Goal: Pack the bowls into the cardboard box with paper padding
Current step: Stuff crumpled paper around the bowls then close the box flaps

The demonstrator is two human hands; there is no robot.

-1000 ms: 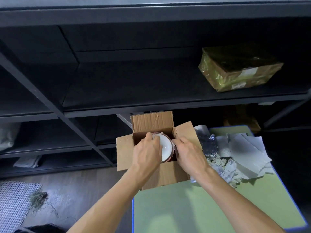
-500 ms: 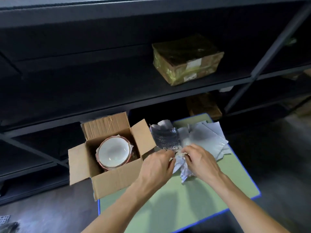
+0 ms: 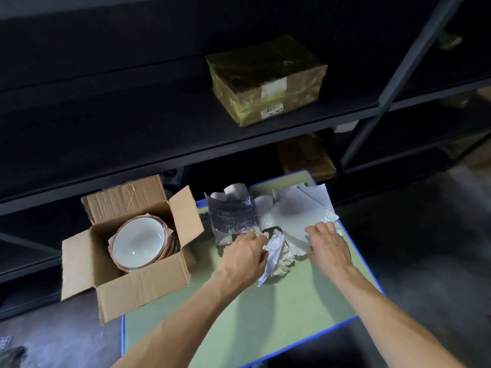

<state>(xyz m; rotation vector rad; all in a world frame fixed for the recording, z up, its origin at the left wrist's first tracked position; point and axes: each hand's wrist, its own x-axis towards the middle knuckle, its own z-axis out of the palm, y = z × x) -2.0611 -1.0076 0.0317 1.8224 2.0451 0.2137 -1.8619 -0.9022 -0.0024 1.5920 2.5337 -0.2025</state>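
One crumpled paper (image 3: 277, 252) in left hand (image 3: 245, 254); right hand (image 3: 329, 247) just beside, on sheets (image 3: 292, 216).

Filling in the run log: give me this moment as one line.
stage: fetching padding | left hand: grips crumpled paper | right hand: rests on sheets | bowls: in box, flaps open
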